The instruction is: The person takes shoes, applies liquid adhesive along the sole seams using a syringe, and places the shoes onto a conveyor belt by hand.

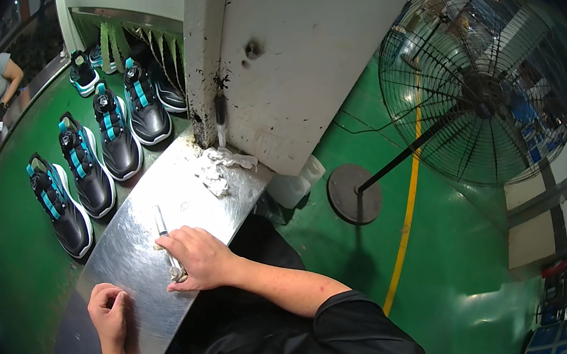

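A slim tool with a pale, shiny shaft point(159, 218) lies in the grip of my right hand point(198, 259), over the metal tabletop point(134, 257). Its exact kind does not show. A crumpled whitish bit of material point(177, 274) sticks out below the same fingers. My left hand point(108, 313) rests by the tabletop's left edge, fingers curled in, and I see nothing in them. To the left, black sneakers point(62, 207) with turquoise straps and white soles stand in slanting rows on a green conveyor belt point(13, 269).
Crumpled white tissue point(216, 167) lies at the tabletop's far end, and a brush-like dark handle point(220, 109) hangs on the machine housing point(279, 53) above. A machine opening with green strips point(110, 44) spans the belt. A large standing fan point(484, 93) and a white jug point(293, 187) stand right.
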### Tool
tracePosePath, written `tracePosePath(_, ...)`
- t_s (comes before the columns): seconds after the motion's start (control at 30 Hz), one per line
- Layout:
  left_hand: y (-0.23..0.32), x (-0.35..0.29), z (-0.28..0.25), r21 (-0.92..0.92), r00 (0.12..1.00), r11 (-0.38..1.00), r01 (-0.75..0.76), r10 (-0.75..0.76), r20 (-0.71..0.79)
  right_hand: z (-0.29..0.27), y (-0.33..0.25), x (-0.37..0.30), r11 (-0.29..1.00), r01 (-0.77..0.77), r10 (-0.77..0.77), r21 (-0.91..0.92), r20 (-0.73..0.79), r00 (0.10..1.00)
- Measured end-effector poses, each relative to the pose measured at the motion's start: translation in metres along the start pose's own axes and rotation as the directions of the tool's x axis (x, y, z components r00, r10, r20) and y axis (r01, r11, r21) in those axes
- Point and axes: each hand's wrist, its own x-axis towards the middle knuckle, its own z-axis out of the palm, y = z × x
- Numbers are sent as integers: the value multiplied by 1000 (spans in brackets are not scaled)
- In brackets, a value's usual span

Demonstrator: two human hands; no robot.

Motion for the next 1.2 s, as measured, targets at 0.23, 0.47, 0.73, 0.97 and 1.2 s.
tracePosePath(0.23, 6, 0, -7, 142, 988, 983, -117, 130, -83, 7, -4, 8, 1000, 6, -6, 7, 26, 1000)
tracePosePath(0.47, 21, -5, -13, 166, 992, 982, -87, 101, -82, 3, -12, 14, 995, 74, -75, 64, 8, 997)
tracePosePath(0.73, 6, -18, -29, 107, 987, 983, -150, 156, -51, 12, -40, 7, 997, 4, 0, -78, 57, 998)
tracePosePath(0.97, 2, -20, -43, 73, 998, 995, -65, 66, -18, 27, -39, 9, 997, -71, 73, -27, 85, 994)
tracePosePath(1.2, -1, -17, -35, 96, 991, 989, -114, 120, -58, 25, -32, 4, 999, -37, 37, -12, 87, 996)
